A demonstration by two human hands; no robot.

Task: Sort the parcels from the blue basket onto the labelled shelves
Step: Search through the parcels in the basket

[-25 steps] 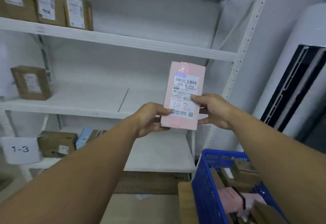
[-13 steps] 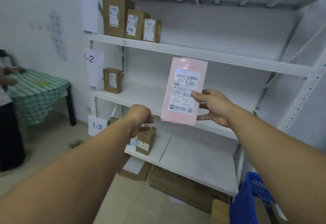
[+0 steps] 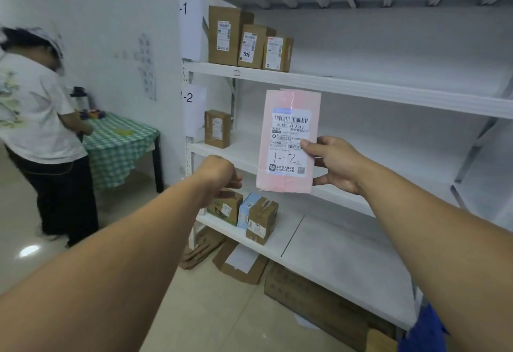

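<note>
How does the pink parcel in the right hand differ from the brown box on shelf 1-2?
The pink parcel is pale pink; the brown box is plain cardboard. The pink parcel is held in the air by the right hand; the brown box stands on the 1-2 shelf. The pink parcel's label bears a handwritten 1-2; none shows on the brown box. Both are upright, white label facing the camera.

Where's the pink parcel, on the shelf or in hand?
In hand. The right hand pinches the pink parcel by its right edge, upright, in front of the 1-2 shelf, not resting on it.
</note>
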